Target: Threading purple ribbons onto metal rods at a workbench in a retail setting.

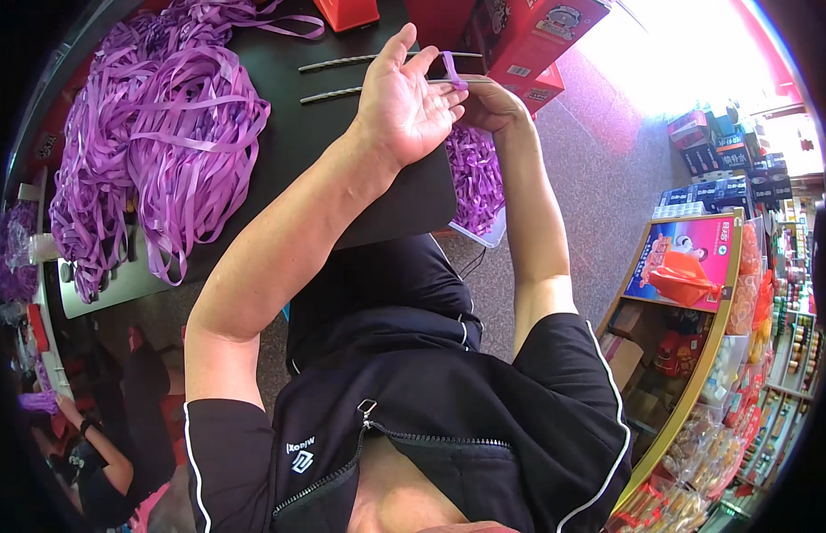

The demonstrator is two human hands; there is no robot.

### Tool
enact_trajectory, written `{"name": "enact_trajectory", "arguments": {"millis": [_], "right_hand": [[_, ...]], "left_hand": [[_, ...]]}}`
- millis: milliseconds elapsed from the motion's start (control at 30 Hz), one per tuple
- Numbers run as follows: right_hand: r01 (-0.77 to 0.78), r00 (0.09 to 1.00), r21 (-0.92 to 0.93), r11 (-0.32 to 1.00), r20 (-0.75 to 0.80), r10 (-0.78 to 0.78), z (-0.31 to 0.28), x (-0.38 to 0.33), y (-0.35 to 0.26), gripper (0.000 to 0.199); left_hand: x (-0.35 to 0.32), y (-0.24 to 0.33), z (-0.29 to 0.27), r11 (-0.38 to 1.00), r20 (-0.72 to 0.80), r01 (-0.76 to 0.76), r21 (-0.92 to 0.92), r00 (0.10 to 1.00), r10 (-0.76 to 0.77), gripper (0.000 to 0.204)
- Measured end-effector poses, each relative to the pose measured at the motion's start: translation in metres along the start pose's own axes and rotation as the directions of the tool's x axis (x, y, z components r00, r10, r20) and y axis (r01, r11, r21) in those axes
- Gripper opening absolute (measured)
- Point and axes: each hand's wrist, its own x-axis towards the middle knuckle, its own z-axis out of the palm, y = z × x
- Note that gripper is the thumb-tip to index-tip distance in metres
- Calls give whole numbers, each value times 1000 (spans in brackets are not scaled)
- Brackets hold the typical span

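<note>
A single purple strip (449, 64) is found right at the fingers, between the two hands, at two twisted metal rods (331, 94). It seems to be passed around the rods and bunched at the lower one; whether a knot is already made cannot be told. This one piece is therefore judged as begun, but not finished. The left hand (402, 111) is held wide, palm turned up, with its fingertips just beside the strip. The right hand (495, 105) is curled near the lower rod; what is gripped by it cannot be told. Left of the left hand, a big heap of long purple ribbon (195, 133) is laid on the dark table (324, 160), so much material is probably left. Below the hands, a tub (493, 236) is filled with purple pieces (473, 178), which may be the done part.
</note>
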Motion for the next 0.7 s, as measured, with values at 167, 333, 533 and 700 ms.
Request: {"name": "enact_trajectory", "arguments": {"millis": [167,333,533,700], "right_hand": [[50,991,227,973,110,-76,-16,22,18,25],[115,982,283,952,114,-153,-11,29,31,28],[70,953,424,903,239,-186,-17,39,37,29],[91,972,-125,988,-205,-116,1,-4,-5,22]], "left_hand": [[0,0,0,1000,17,-5,11,1000,4,92],[1,1,-2,1000,15,2,3,1000,-2,90],[2,0,-4,1000,27,-9,16,1000,8,90],[-1,1,1,1000,-16,-3,-14,1000,3,90]]}}
